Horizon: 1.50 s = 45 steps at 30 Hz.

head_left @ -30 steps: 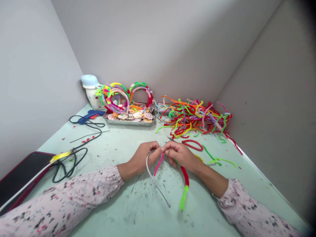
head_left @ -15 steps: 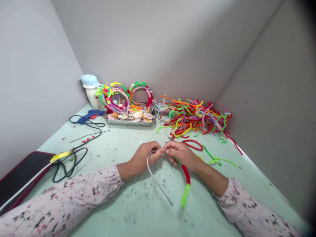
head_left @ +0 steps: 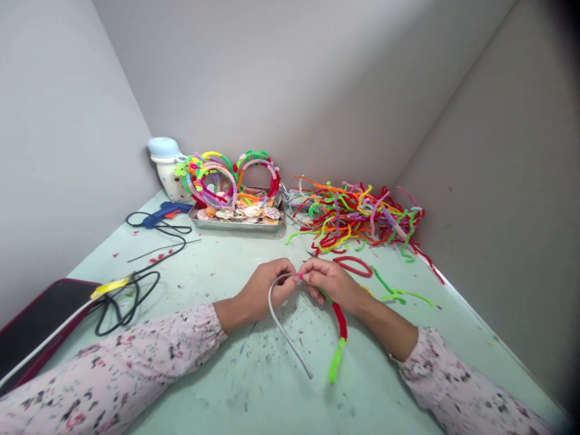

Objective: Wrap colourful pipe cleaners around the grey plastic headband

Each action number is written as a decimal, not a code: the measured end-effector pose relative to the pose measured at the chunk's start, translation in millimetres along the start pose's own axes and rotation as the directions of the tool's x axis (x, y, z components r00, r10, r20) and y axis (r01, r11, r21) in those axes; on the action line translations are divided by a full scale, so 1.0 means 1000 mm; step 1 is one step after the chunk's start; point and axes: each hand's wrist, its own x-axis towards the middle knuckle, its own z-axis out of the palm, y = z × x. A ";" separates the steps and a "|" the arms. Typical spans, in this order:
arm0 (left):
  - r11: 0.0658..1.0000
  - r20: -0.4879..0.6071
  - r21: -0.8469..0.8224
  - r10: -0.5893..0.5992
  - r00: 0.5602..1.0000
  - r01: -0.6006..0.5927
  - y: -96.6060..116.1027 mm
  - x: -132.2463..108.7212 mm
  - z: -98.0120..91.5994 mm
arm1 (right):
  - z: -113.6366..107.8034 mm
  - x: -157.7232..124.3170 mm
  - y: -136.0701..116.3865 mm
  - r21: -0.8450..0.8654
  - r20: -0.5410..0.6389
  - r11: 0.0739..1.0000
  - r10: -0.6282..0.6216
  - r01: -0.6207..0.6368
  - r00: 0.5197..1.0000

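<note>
Both hands meet over the middle of the table around a curved headband (head_left: 290, 341). Its left half is bare grey; the right half is wrapped in green and red pipe cleaner (head_left: 339, 323), with bright green at the end. My left hand (head_left: 272, 284) pinches the band near its top. Close beside it, the fingertips of my right hand (head_left: 328, 280) are closed at the same spot, where a bit of pink pipe cleaner (head_left: 299, 276) shows between the two hands. Red-handled scissors (head_left: 353, 266) lie just beyond my right hand, partly hidden.
A metal tray (head_left: 238, 226) of seashells bears several wrapped headbands (head_left: 217, 181). Pipe cleaners (head_left: 357, 214) are heaped at back right. At left lie a blue glue gun (head_left: 161, 214), black cords and a dark tablet-like slab (head_left: 40, 326); a white cup (head_left: 170, 175) stands behind.
The band's two hanging ends have swung slightly left. More pink shows between my fingertips, while both hands stay in nearly the same place.
</note>
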 end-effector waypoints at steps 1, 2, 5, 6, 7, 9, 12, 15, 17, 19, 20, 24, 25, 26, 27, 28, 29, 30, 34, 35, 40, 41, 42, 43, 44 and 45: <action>1.000 -0.005 -0.001 0.000 1.000 0.000 0.000 0.000 0.000 | 0.000 0.000 0.000 -0.002 -0.001 1.000 0.001 -0.001 1.000; 1.000 -0.010 -0.002 -0.001 1.000 0.001 0.000 0.000 0.000 | 0.000 0.000 -0.001 -0.002 -0.004 1.000 0.003 -0.003 1.000; 1.000 -0.017 0.002 0.003 1.000 -0.003 0.000 0.001 0.001 | 0.001 0.000 -0.001 0.014 -0.003 1.000 0.012 -0.012 1.000; 1.000 -0.019 0.008 0.007 1.000 -0.007 0.000 0.001 0.001 | 0.001 0.000 0.000 0.021 -0.002 1.000 0.016 -0.016 1.000; 1.000 -0.022 0.015 0.013 1.000 -0.013 0.000 0.001 0.001 | 0.001 0.000 0.000 0.027 0.002 0.999 0.018 -0.018 1.000; 0.999 -0.028 0.034 0.028 0.999 -0.027 0.001 0.001 0.001 | 0.000 0.000 0.000 0.036 0.009 0.999 0.018 -0.018 1.000; 0.997 -0.031 0.061 0.050 0.998 -0.048 0.001 0.001 -0.001 | 0.000 0.000 0.000 0.043 0.013 0.999 0.025 -0.026 1.000; 0.997 -0.033 0.055 0.054 0.998 -0.053 0.001 0.000 -0.001 | -0.001 0.000 0.001 0.070 0.008 0.997 0.020 -0.021 1.000; 0.998 -0.037 0.033 0.048 0.998 -0.047 0.001 0.000 -0.001 | -0.001 0.000 0.002 0.091 0.002 0.996 0.007 -0.007 1.000; 0.999 -0.042 0.005 0.037 0.998 -0.037 0.001 0.000 0.000 | -0.002 0.001 0.003 0.107 0.000 0.994 -0.001 0.001 1.000; 0.999 -0.045 -0.009 0.032 0.998 -0.033 0.001 0.000 0.001 | -0.002 0.001 0.004 0.113 -0.001 0.994 -0.003 0.003 1.000; 0.998 -0.039 -0.060 0.032 0.999 -0.034 0.001 0.000 0.001 | -0.001 0.000 0.002 0.112 0.000 0.994 -0.005 0.004 1.000; 0.997 -0.031 -0.069 0.029 0.999 -0.031 0.001 0.000 0.001 | -0.001 0.000 0.002 0.105 0.000 0.994 -0.003 0.003 1.000; 0.997 -0.023 -0.077 0.023 0.999 -0.024 0.001 0.000 0.001 | -0.001 0.000 0.001 0.098 0.001 0.995 -0.001 0.001 1.000; 0.996 -0.015 -0.084 0.017 1.000 -0.018 0.001 0.000 0.000 | -0.001 -0.001 0.001 0.093 0.003 0.996 0.000 -0.001 1.000; 0.996 -0.009 -0.088 0.011 1.000 -0.012 0.001 0.000 0.000 | 0.000 -0.001 0.000 0.091 0.005 0.996 0.001 -0.002 1.000; 0.996 -0.007 -0.089 0.007 1.000 -0.008 0.001 0.000 0.000 | -0.001 -0.001 0.001 0.092 0.009 0.996 0.002 -0.003 1.000; 0.996 -0.007 -0.083 0.007 1.000 -0.007 0.001 0.000 0.000 | -0.001 -0.001 0.001 0.095 0.011 0.995 0.002 -0.003 1.000; 0.998 -0.022 -0.021 0.054 0.998 -0.054 -0.001 0.001 0.000 | -0.002 0.000 0.004 0.110 0.029 0.994 0.007 -0.011 1.000; 0.998 -0.025 -0.002 0.069 0.997 -0.069 -0.002 0.001 0.000 | -0.002 0.001 0.004 0.111 0.034 0.994 0.008 -0.012 0.999; 0.990 -0.030 0.070 0.122 0.992 -0.120 -0.004 0.002 -0.001 | -0.004 0.001 0.006 0.125 0.044 0.992 0.018 -0.023 0.999; 0.990 -0.033 0.070 0.126 0.992 -0.123 -0.004 0.002 -0.001 | -0.004 0.001 0.006 0.130 0.044 0.991 0.022 -0.027 0.999; 0.991 -0.041 0.061 0.122 0.992 -0.120 -0.004 0.002 0.000 | -0.004 0.002 0.006 0.137 0.044 0.990 0.025 -0.030 0.999; 0.993 -0.049 0.043 0.112 0.993 -0.110 -0.004 0.002 0.000 | -0.004 0.002 0.007 0.145 0.044 0.989 0.025 -0.031 0.999; 0.995 -0.056 0.019 0.096 0.994 -0.096 -0.003 0.001 0.001 | -0.004 0.002 0.007 0.154 0.045 0.988 0.023 -0.030 0.999; 0.997 -0.061 -0.007 0.080 0.995 -0.080 -0.003 0.001 0.002 | -0.004 0.002 0.007 0.162 0.046 0.987 0.020 -0.027 0.999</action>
